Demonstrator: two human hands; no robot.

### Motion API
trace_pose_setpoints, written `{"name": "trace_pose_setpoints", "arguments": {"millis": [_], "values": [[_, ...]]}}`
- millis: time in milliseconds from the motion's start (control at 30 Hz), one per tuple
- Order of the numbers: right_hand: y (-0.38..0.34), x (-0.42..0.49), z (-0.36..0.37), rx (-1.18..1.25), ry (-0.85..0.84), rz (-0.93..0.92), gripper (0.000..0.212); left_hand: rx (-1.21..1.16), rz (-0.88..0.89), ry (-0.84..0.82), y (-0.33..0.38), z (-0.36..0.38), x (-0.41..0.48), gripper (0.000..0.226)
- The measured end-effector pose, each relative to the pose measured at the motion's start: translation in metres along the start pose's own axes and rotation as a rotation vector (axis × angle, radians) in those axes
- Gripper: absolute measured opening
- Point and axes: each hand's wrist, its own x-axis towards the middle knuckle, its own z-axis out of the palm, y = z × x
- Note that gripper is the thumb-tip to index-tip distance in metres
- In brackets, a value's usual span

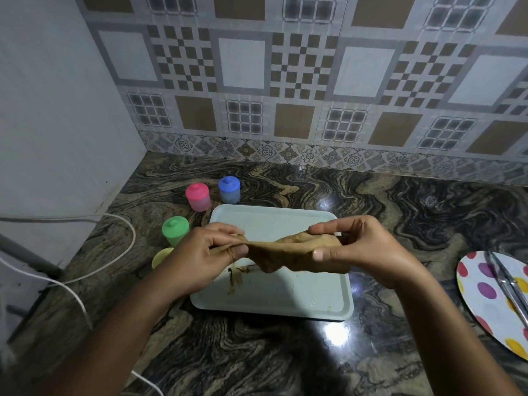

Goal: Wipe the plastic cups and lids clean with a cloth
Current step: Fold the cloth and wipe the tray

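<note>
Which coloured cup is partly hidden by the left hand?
The yellow cup, tucked behind the left hand; the green cup, pink cup and blue cup stand in full view farther back.

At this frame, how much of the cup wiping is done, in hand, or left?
Done: nothing visibly wiped. In hand: left hand and right hand stretch the brown cloth above the tray. Left: pink cup, blue cup and green cup stand lidded beside the tray; a yellow item is half hidden behind the left hand.

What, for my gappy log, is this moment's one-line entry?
left hand: grips cloth | right hand: grips cloth | tray: below cloth | green cup: untouched
</note>
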Motion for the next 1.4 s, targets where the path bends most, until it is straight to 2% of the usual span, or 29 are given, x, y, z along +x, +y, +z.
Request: {"name": "trace_pose_setpoints", "arguments": {"millis": [100, 167, 267, 367, 500, 567, 700, 867, 1033, 1100, 1133, 1200, 1233, 1300, 1400], "values": [[0.004, -0.003, 0.004, -0.065, 0.007, -0.038, 0.036, 0.035, 0.045, -0.043, -0.008, -0.001, 0.002, 0.030], [0.009, -0.002, 0.004, -0.119, 0.042, -0.080, 0.027, 0.073, 0.122, 0.004, -0.010, 0.002, 0.003, 0.027], [0.012, 0.003, -0.002, -0.270, 0.084, -0.081, 0.026, 0.056, 0.195, 0.181, -0.004, 0.005, 0.004, 0.022], [0.013, 0.006, -0.005, -0.119, 0.058, -0.097, 0.028, -0.067, 0.175, 0.245, 0.006, 0.006, 0.007, 0.014], [0.021, 0.014, -0.006, 0.033, 0.041, -0.081, 0.021, -0.100, 0.084, 0.222, -0.003, 0.012, 0.018, 0.011], [0.033, 0.022, -0.007, 0.016, 0.049, -0.035, 0.021, -0.115, 0.040, 0.160, -0.020, 0.015, 0.027, 0.014], [0.060, 0.047, -0.008, -0.034, 0.051, -0.026, 0.022, 0.036, -0.011, 0.077, -0.057, 0.030, 0.054, 0.015], [0.086, 0.099, -0.008, -0.158, 0.193, -0.050, 0.024, 0.179, -0.014, 0.158, -0.080, 0.045, 0.103, 0.015], [0.097, 0.127, -0.009, -0.513, 0.363, -0.308, 0.023, 0.268, 0.020, 0.238, -0.096, 0.050, 0.130, 0.025], [0.114, 0.127, -0.014, -0.681, 0.313, -0.427, 0.026, 0.332, 0.009, 0.139, -0.109, 0.056, 0.129, 0.029], [0.122, 0.124, -0.016, -0.759, 0.232, -0.428, 0.027, 0.337, -0.025, 0.040, -0.115, 0.059, 0.123, 0.030], [0.134, 0.112, -0.016, -0.875, 0.023, -0.317, 0.028, 0.368, -0.042, -0.178, -0.122, 0.065, 0.105, 0.036], [0.137, 0.105, -0.014, -0.906, -0.057, -0.256, 0.028, 0.403, 0.000, -0.223, -0.125, 0.069, 0.096, 0.038], [0.140, 0.095, -0.008, -0.889, -0.083, -0.188, 0.031, 0.394, 0.066, -0.150, -0.133, 0.074, 0.076, 0.037], [0.141, 0.088, 0.015, -0.811, 0.068, -0.135, 0.038, 0.391, -0.019, 0.053, -0.146, 0.074, 0.041, 0.045]]}}
